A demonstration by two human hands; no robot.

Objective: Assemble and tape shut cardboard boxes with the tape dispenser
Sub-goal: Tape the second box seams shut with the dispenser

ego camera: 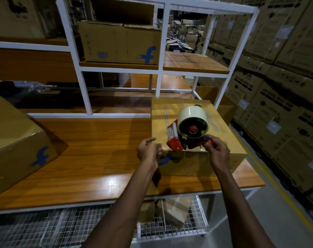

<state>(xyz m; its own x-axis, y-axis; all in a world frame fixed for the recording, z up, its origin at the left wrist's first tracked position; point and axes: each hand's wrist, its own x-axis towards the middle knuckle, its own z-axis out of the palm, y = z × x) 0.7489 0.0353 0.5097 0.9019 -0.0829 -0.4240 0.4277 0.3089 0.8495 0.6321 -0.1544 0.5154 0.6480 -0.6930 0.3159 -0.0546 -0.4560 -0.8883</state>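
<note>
Head view, wide-angle. Two arms in frame. Left hand (148, 151): bare, knuckles and tendon lines showing on its back. Right hand (217, 149): bare, same look. Left forearm (127, 203): bare skin from wrist to the bottom edge of frame, lean, broadening toward the elbow end. Right forearm (238, 203): likewise bare, same build. Fingernail detail too small to tell.

Two bare forearms reaching up from 6 o'clock, left hand (148, 152) back up, fingers loosely curled toward 3 o'clock, any pinch unclear, right hand (218, 149) near at its 3 o'clock, fingers and thumb wrapped round the dispenser (191, 130) handle
</note>
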